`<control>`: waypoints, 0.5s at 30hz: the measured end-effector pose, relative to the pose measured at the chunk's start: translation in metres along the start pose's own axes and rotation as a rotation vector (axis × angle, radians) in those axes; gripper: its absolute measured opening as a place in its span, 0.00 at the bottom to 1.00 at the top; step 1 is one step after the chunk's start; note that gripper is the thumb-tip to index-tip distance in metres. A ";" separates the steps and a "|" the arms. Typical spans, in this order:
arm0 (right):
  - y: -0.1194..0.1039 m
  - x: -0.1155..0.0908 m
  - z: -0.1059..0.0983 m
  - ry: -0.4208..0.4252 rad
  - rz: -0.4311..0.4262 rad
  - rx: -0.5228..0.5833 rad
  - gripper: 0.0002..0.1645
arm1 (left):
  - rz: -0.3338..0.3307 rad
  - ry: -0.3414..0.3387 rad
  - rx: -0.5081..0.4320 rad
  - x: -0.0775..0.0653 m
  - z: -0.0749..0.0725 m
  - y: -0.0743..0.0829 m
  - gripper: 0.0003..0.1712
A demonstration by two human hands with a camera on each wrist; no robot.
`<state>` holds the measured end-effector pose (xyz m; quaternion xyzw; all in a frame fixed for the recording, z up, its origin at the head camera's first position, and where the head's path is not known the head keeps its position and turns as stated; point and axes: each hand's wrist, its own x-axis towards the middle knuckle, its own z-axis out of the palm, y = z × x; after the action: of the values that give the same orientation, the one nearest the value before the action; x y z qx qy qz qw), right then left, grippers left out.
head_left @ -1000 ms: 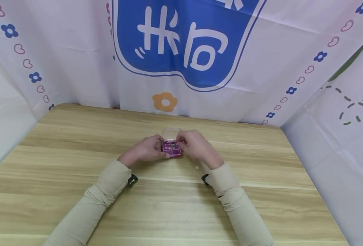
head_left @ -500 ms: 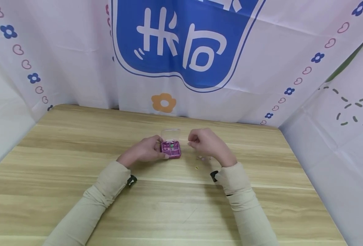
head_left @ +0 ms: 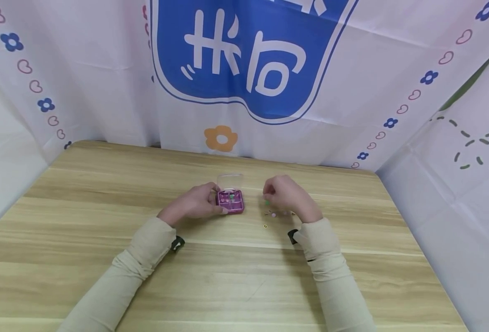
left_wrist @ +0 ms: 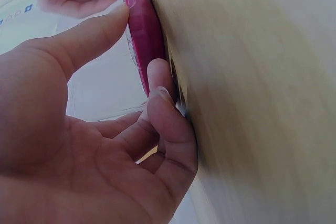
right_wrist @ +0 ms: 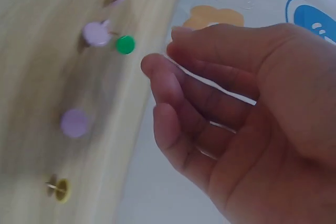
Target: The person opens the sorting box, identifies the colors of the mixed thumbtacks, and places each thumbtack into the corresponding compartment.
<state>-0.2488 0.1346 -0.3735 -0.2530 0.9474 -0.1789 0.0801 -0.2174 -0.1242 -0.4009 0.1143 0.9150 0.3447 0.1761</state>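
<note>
Here the pink box (head_left: 237, 207) sat between the two hands, its clear lid (head_left: 230, 180) raised, the left hand (head_left: 192, 203) gripping its left side, thumb at the near corner! Across the table (head_left: 211, 286), apart from the box, the right hand (head_left: 287, 193) hung loosely bent, nothing visible in its fingers, tips just beside a green pin (right_wrist: 125, 45), with lilac pins (right_wrist: 96, 34) near.

The left hand (head_left: 193, 203) grips the left side of a magenta divided box (head_left: 237, 205) on the wooden table (head_left: 211, 276); its clear lid (head_left: 230, 180) stands raised at the far edge. Rightward, the right hand (head_left: 289, 195) is just beside a green piece (head_left: 267, 203), with a lilac piece (head_left: 273, 215) and a yellow piece (head_left: 265, 226) nearer.
</note>
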 end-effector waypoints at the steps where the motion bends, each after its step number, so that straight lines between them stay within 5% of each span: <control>1: 0.001 0.000 0.001 -0.006 0.012 0.003 0.03 | 0.003 -0.003 -0.004 0.000 0.000 0.000 0.37; 15: 0.007 0.003 0.015 -0.019 0.099 0.015 0.11 | 0.002 -0.002 0.006 0.000 0.000 -0.001 0.39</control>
<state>-0.2508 0.1342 -0.3898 -0.2069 0.9566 -0.1794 0.0997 -0.2176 -0.1249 -0.4013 0.1160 0.9157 0.3419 0.1762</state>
